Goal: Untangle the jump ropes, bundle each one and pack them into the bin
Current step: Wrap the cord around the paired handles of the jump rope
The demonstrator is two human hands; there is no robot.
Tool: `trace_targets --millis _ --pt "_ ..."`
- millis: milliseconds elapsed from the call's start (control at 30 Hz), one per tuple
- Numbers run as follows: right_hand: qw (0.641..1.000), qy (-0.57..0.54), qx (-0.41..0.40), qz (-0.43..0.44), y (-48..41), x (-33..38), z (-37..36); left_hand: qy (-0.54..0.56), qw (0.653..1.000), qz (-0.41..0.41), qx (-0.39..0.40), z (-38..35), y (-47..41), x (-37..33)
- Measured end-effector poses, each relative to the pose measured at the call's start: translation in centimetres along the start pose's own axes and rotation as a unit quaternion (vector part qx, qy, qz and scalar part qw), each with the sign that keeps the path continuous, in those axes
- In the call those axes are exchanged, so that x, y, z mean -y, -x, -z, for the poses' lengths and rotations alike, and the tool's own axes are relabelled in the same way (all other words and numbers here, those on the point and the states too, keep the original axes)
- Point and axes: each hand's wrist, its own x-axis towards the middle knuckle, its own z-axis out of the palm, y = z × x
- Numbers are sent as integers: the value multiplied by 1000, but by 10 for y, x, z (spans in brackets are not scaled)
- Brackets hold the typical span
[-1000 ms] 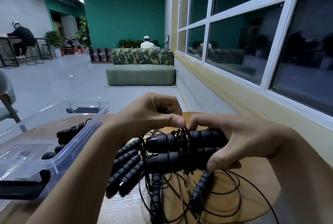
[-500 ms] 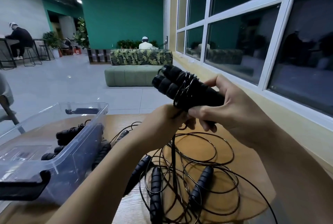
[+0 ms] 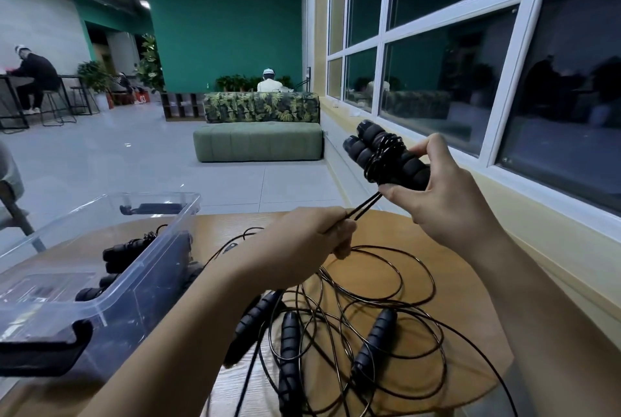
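My right hand [image 3: 440,195] grips a pair of black foam jump rope handles [image 3: 379,153], raised above the table, with thin black cord wound round them. My left hand [image 3: 309,242] pinches the cord [image 3: 364,205] that runs taut from the wound handles down to it. Below, a tangle of loose cord loops [image 3: 376,312] and several more black handles [image 3: 289,342] lies on the wooden table [image 3: 470,289]. At the left stands a clear plastic bin [image 3: 111,285] with bundled black ropes [image 3: 124,250] inside.
The bin has black clip handles [image 3: 37,346] at its near end. A window wall [image 3: 470,80] runs along the right side of the table. Beyond lie open floor, a green sofa [image 3: 258,141] and seated people far off.
Both hands lifted the wound handles from the pile on the table. My right hand has carried them further right, and my left hand has drawn the cord taut below.
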Motion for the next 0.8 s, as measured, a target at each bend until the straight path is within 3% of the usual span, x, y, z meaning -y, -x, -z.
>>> trace_targets --millis 300,533,667,800 --pt "995 45 80 -28 -8 -22 -9 12 999 34 19 17 2 18" --pt "993 55 94 -40 -14 -43 -16 -5 999 37 7 22 1 28" --pt "992 98 80 -25 -11 -43 -21 80 996 39 6 22 -2 34" --pt "957 212 200 -8 4 -35 -30 250 967 47 -31 20 -4 41"
